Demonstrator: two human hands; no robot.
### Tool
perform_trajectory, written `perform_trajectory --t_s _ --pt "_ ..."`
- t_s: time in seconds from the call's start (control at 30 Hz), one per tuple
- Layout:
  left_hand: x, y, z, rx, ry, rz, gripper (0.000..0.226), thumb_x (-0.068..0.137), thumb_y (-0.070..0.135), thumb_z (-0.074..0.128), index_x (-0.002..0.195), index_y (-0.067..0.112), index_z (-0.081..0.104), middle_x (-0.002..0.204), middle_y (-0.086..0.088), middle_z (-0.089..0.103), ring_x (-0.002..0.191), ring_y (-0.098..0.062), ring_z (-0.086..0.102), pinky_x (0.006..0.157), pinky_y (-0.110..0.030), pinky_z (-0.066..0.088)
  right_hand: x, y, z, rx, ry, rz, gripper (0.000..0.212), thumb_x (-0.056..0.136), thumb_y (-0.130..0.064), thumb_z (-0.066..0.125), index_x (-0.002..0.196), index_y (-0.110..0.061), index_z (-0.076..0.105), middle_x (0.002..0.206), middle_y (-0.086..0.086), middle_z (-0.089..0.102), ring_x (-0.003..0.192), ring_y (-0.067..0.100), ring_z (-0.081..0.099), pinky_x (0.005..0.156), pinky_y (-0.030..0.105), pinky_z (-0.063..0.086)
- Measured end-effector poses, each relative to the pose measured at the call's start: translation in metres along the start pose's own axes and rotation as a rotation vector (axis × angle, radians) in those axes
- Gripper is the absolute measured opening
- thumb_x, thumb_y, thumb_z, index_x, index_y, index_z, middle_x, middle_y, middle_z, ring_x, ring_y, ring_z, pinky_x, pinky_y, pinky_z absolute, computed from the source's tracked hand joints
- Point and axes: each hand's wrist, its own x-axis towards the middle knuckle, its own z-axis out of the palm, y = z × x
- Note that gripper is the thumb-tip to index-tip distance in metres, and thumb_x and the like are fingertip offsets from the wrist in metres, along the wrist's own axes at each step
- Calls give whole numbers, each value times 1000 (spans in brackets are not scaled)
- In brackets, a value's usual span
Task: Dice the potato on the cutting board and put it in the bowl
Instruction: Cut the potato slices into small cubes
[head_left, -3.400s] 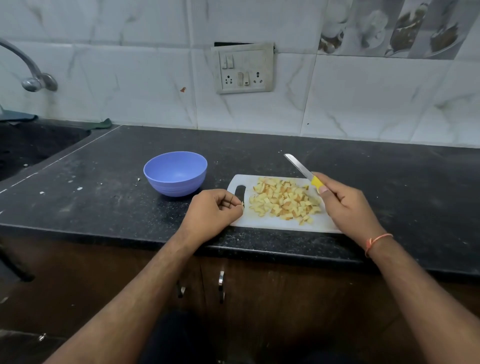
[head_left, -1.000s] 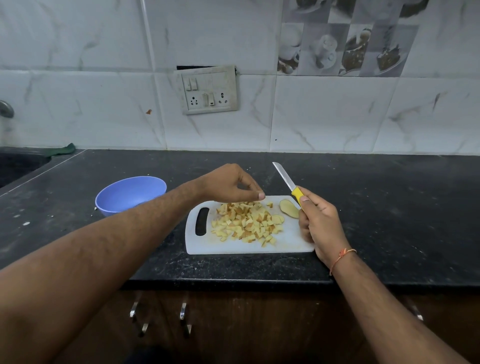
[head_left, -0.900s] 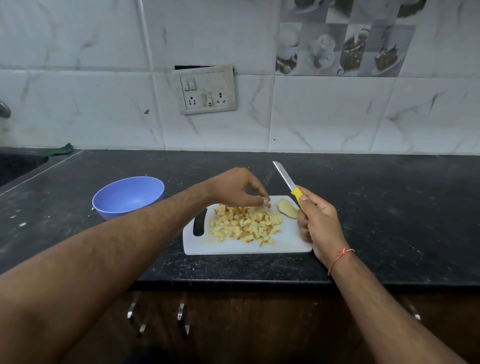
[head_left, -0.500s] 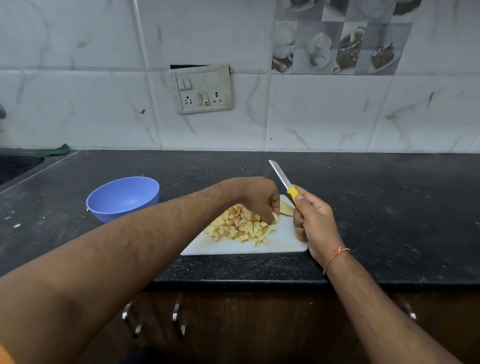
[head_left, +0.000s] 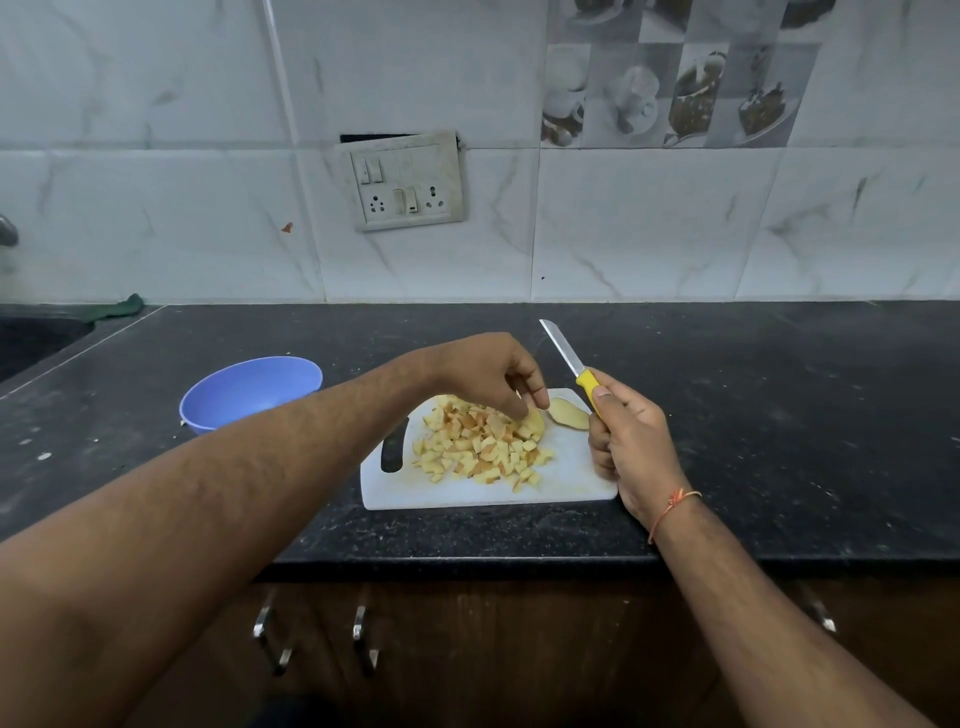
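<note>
Two hands work over the cutting board (head_left: 571, 486): right hand (head_left: 631, 447) clenches the knife (head_left: 571, 361) handle, blade raised; left hand (head_left: 491, 376) pinches a potato slice (head_left: 535, 422) beside the diced heap (head_left: 480, 447). Another slice (head_left: 569, 414) lies behind. Pieces appear light, firm, likely slippery; scoop from beneath. Bowl (head_left: 249, 389) stands farther left.

Left arm reached forward and to the right across the body; left hand (head_left: 491, 376) palm-down, fingers curled downward, fingertips (head_left: 540, 402) pinching a pale yellow potato slice (head_left: 535, 422). Right hand (head_left: 631, 444) wrapped around the yellow plastic handle of a small steel-bladed knife (head_left: 571, 364) (thumb along the handle), blade angled up and away.
</note>
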Motion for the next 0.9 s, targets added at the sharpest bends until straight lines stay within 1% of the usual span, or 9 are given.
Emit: perform_trajectory --t_s 0.07,0.17,0.33,0.47,0.53,0.67,0.77,0.83,0.9 --pt "-2 0 -1 7 32 18 18 90 19 85 108 20 83 85 21 78 76 7 70 70 -8 49 0 0 0 0 3 1 32 109 -22 49 138 -26 64 57 -2 27 50 13 18 44 23 14" --pt "-7 -2 -1 -47 142 37 15 91 23 84 107 22 84 90 16 80 81 3 73 75 -11 52 -1 -1 0 -5 4 0 33 110 -22 49 138 -26 64 58 -2 27 50 13 19 44 23 15" --pt "-22 -9 6 -180 397 -18 8 92 27 83 98 23 82 86 13 79 76 3 70 70 -11 49 1 0 -1 -10 5 2 33 110 -21 48 138 -27 64 59 -1 26 51 14 18 45 24 15" --pt "-41 -15 20 -123 519 -31 6 93 28 80 97 24 78 84 14 76 75 4 69 67 -10 48 0 0 0 -22 8 1 33 110 -21 48 138 -27 64 59 -2 27 51 14 19 45 25 15" --pt "-53 -15 23 -19 496 14 5 94 28 79 97 25 77 88 17 75 79 1 69 68 -12 50 -1 0 0 -29 8 -3 33 110 -21 48 138 -27 64 59 -2 27 51 13 19 44 24 16" --pt "-65 -14 16 325 344 84 11 94 32 75 103 26 78 96 19 71 84 -1 63 70 -17 46 -3 -1 1 -54 14 -9 33 110 -22 48 138 -28 65 60 -2 27 50 13 20 43 22 18" --pt "-68 -18 4 504 352 130 10 92 31 75 100 26 78 94 15 67 87 -7 60 72 -24 44 -3 -1 1 -54 18 -9 33 110 -21 48 137 -28 65 60 -2 27 50 12 20 43 23 18" --pt "-70 -23 -2 613 365 150 9 92 29 73 99 26 77 95 12 70 91 -13 61 72 -31 49 -4 -1 1 -56 22 -11 33 110 -21 48 137 -28 65 60 -2 27 51 12 21 43 24 17" --pt "-74 -28 -3 614 407 142 9 94 29 71 101 26 76 96 11 72 90 -13 62 73 -38 55 -3 -1 1 -54 25 -15 33 110 -21 47 138 -28 65 60 -2 27 51 13 20 43 24 17"
